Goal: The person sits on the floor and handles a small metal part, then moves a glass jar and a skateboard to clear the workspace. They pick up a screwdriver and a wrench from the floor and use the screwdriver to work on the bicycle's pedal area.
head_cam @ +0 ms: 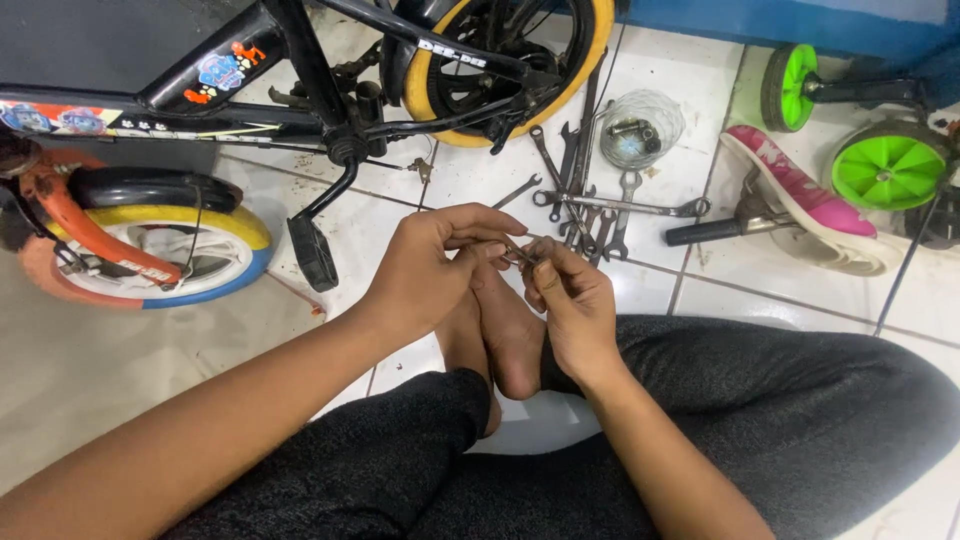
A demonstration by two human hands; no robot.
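My left hand (430,265) and my right hand (572,300) meet in the middle of the view, above my bare feet. Together their fingertips pinch a small metal part (520,256), too small to identify. A child's black bicycle (300,80) lies on the tiled floor just beyond, its pedal (313,253) close to my left hand. Several spanners (590,205) lie on the tiles just past my fingers.
A small wheel with a yellow and blue tyre (165,250) sits at the left. Behind the spanners are a clear bag of small hardware (640,128), a pink and white sandal (815,215), a black-gripped tool (710,230) and green training wheels (885,165).
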